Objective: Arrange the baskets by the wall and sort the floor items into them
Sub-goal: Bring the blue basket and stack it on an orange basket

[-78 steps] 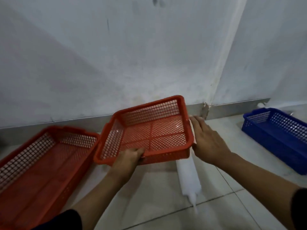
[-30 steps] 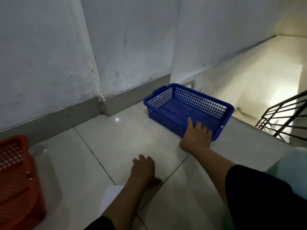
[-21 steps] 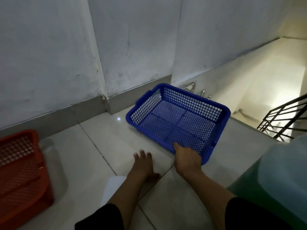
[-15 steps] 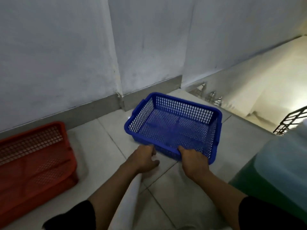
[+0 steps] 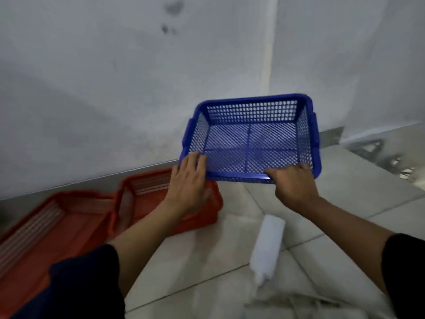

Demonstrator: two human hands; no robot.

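- Blue basket (image 5: 250, 139): carried clear of the floor in front of the wall (image 5: 115, 77), tilted with its open side toward the camera. It is empty. Judged to be on its way to a place beside the two red ones, so that all stand in one row.
- Right hand (image 5: 292, 183): grip closed on the near rim, fingers hooked over the edge, apparently taking most of the load.
- Left hand (image 5: 188, 180): fingers fairly straight, laid against the near-left corner. This looks like steadying and steering rather than clamping.
- Red baskets (image 5: 69, 217): two, side by side along the skirting and both blurred. They appear already set in place.
- White tube (image 5: 268, 245): lies on the floor tiles (image 5: 345, 192) near the person, not yet sorted.
- Writing: no label, brand or lettering is legible on any item.
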